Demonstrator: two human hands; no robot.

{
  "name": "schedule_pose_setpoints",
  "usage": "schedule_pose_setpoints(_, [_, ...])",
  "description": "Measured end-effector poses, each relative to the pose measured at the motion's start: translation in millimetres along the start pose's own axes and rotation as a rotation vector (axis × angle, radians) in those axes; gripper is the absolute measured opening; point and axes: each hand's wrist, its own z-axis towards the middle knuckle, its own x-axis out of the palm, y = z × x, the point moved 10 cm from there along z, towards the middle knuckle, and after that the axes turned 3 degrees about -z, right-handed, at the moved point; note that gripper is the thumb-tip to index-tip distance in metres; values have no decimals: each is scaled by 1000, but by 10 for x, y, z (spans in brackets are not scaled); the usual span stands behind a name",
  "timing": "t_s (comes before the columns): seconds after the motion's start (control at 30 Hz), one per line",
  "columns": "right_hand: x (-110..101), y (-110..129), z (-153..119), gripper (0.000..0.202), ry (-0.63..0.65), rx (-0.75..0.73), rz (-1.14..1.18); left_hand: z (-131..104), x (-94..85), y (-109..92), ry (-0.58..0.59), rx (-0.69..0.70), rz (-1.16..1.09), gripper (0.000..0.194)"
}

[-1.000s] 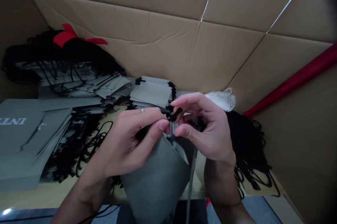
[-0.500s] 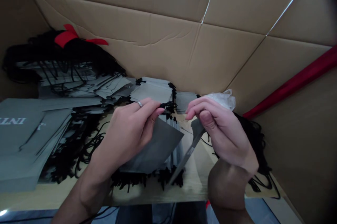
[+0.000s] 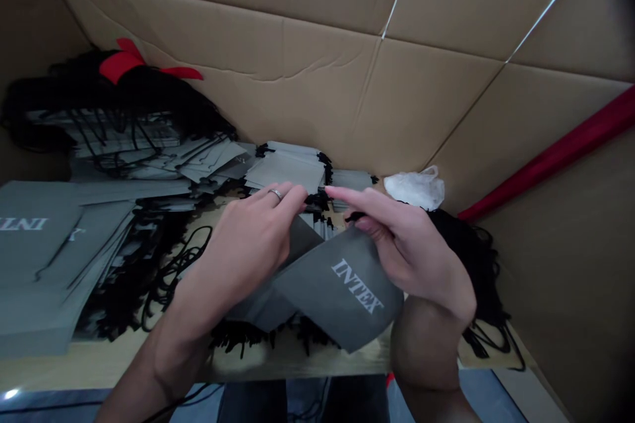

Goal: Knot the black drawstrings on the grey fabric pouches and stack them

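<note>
Pinching the gray pouch (image 3: 322,297) near its top edge, the right hand (image 3: 411,247) holds it at six o'clock, INTEX lettering showing — its index finger points toward nine. The left hand (image 3: 248,237) has its fingers drawn together; what they grip, I cannot tell. More gray pouches (image 3: 30,264) lie at eight o'clock — a clear plastic bag (image 3: 417,190) at three.
</note>
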Motion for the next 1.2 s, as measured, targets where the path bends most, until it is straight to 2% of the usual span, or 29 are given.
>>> schedule_pose_setpoints(0.1, [-86, -149, 0, 26, -142, 108, 99, 17, 14, -2, 8, -13, 81, 35])
schedule_pose_setpoints(0.17, [-51, -222, 24, 18, -158, 130, 143, 28, 9, -15, -8, -5, 137, 37])
schedule_pose_setpoints(0.3, [104, -267, 129, 23, -80, 77, 163, 37, -21, -65, -64, 40, 224, 39])
schedule_pose_setpoints(0.43, [156, -264, 170, 31, -60, 45, 108, 32, -39, -111, -103, 78, 277, 37])
schedule_pose_setpoints(0.73, [180, -170, 134, 44, -58, 18, -109, 57, 70, -158, -50, 104, 275, 34])
schedule_pose_setpoints(0.97, [184, -155, 136, 40, -45, 19, -172, 69, 101, -166, -60, 104, 283, 35])
schedule_pose_setpoints(1.2, [389, -381, 156, 38, 147, 138, 1, 61, 124, -132, -31, 95, 278, 34])
